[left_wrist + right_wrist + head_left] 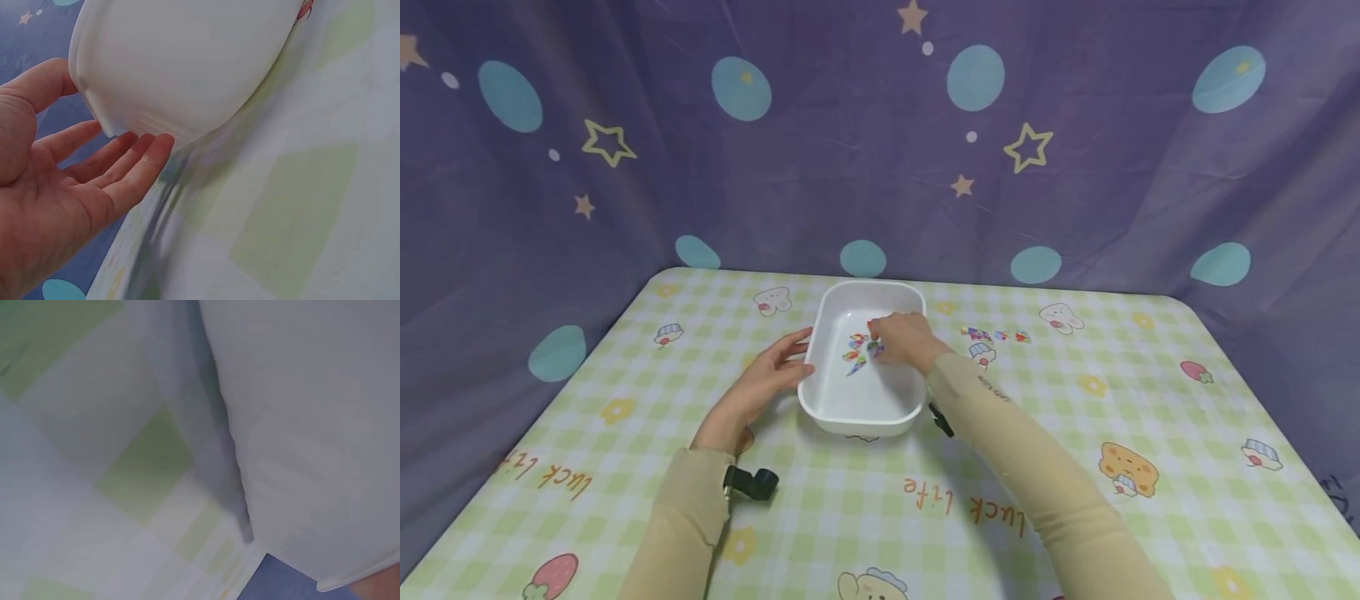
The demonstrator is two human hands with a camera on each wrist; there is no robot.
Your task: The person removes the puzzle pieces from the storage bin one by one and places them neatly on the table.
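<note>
Evidently, your left hand [767, 373] braces the white basin [850, 400] at its nine o'clock side: the thumb laps over the rim and the fingers, slightly apart, press the outer wall, so you have a light clamp on it, probably to stop it sliding on the checked tablecloth [1045, 417]. Your right hand [904, 337] reaches over the rim from about four o'clock, a route that seems to leave the basin's near end in your sight. Its fingers bend down toward the basin floor, close together; whether they pinch anything I cannot tell, since the right wrist view does not show their tips. The colorful pieces [853, 356] lie scattered on that floor just beside those fingertips, from nine round to six o'clock of them. Some bright pieces [1002, 336] also lie on the tablecloth outside, toward three o'clock, apart from both hands.
</note>
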